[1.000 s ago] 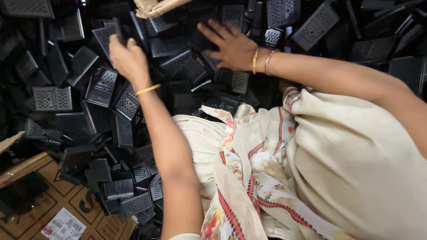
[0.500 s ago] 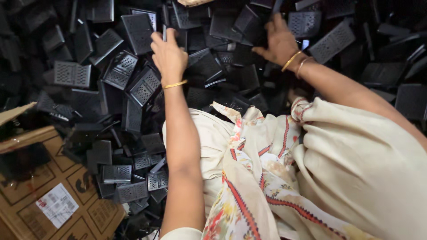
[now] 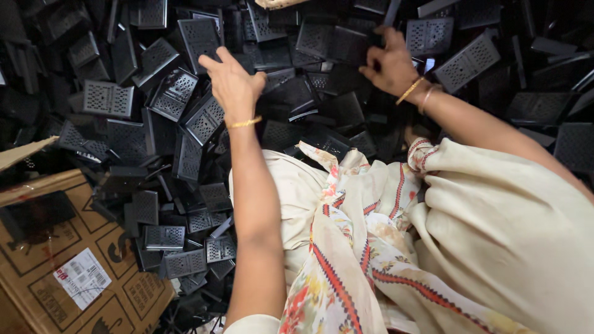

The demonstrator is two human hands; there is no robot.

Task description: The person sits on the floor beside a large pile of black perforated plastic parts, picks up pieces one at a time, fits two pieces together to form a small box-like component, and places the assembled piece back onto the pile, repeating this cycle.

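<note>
A deep pile of black perforated plastic plates (image 3: 108, 99) fills the upper half of the head view. My left hand (image 3: 232, 86), with a gold bangle at the wrist, lies on the pile with its fingers spread toward the upper left, next to a tilted plate (image 3: 207, 117). My right hand (image 3: 390, 65), wearing two bangles, is curled around the edge of a black perforated plate (image 3: 346, 44) near the top centre. The palms are hidden, as only the backs of both hands show.
A brown cardboard box (image 3: 68, 272) with a white label lies at the lower left, with its flap (image 3: 21, 153) sticking up. My cream garment (image 3: 507, 235) and a floral scarf (image 3: 346, 247) cover the lower right. A pale object (image 3: 278, 3) pokes in at the top edge.
Both hands have moved deeper into the pile, up the frame. The right hand has gone from lying flat to curled around a plate; the left hand now rests spread on the plates.
</note>
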